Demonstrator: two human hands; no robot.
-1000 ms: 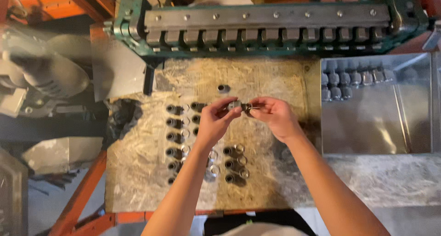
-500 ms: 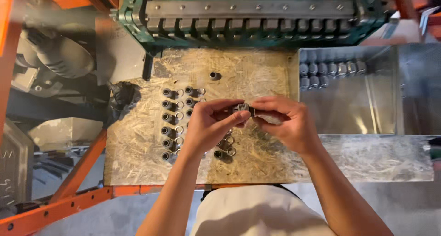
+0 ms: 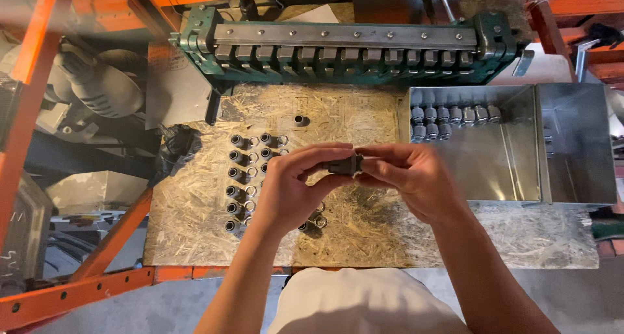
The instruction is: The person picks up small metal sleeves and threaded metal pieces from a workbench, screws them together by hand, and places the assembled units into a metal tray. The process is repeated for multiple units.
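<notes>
At the centre of the frame the left hand (image 3: 292, 188) and right hand (image 3: 416, 178) meet above the chipboard bench (image 3: 364, 230), both pinching one small dark metal fitting (image 3: 344, 166) between their fingertips. Rows of similar fittings (image 3: 244, 181) lie on the board at centre left, partly hidden by the left hand. More fittings line the top of the steel tray (image 3: 494, 171) at right, below the green machine (image 3: 344, 48).

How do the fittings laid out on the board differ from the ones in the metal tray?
The fittings on the board lie on their sides in columns, with loose rings beside them; the fittings in the metal tray are packed tightly in rows against its far wall. The board group looks darker, the tray group shinier. Both are small metal cylinders, like the piece held between the left hand and right hand.
</notes>
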